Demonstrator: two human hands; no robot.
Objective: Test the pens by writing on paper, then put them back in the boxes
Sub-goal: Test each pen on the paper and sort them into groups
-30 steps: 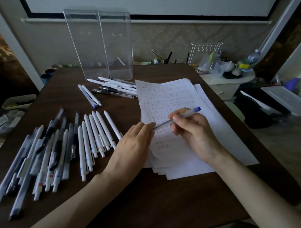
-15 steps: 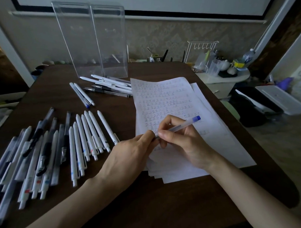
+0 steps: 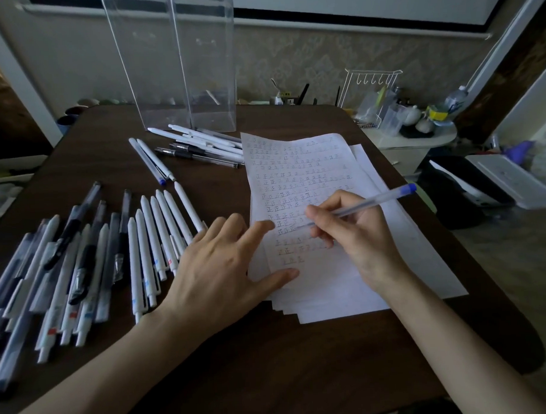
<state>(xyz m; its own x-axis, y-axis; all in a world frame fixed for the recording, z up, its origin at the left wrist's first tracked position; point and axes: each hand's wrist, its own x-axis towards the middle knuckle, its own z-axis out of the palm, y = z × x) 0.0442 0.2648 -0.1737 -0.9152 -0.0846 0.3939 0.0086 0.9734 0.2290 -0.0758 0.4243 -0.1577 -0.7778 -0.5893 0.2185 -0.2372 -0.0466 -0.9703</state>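
**Blue-capped pen** (image 3: 376,200): pinched in the curled fingers of the right grip (image 3: 353,238), tip at the written sheet of paper (image 3: 310,162), capped end tilted up to the right. The left grip (image 3: 218,270), just left of it, lies spread and flat, holding nothing, with forefinger and thumb resting on the sheet's left edge. Left of that grip are a row of white pens (image 3: 155,242) and a mixed pile of pens (image 3: 66,269). Beyond it, loose pens (image 3: 201,144) lie before two clear boxes (image 3: 174,71), upright on the dark tabletop (image 3: 271,361).

Pens (image 3: 91,269) lie left of the paper stack (image 3: 330,279), with boxes (image 3: 180,64) behind them on the table (image 3: 271,361).
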